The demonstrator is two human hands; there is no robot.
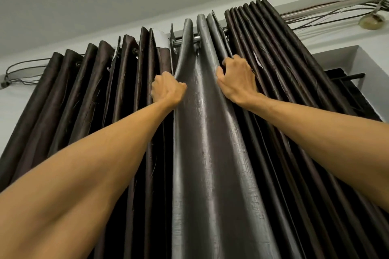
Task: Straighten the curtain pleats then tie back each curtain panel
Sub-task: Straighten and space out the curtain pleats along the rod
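Observation:
Dark brown curtain panels hang in tight pleats from a metal rod [196, 38] near the ceiling: a left panel [88, 94] and a right panel [280, 65]. Between them a grey, shiny stretch of curtain lining [202, 124] faces me in broad folds. My left hand [167, 88] grips the left edge of this grey section high up, fingers curled round the fold. My right hand [236, 78] grips the fold at its right edge, fingers hooked into the pleats. Both arms reach upward.
Loose cables [336, 9] run along the wall top at the right beside a round ceiling fitting [371, 19]. More cables [23, 71] hang at the left. A white window recess [355, 63] shows at the right behind the curtain.

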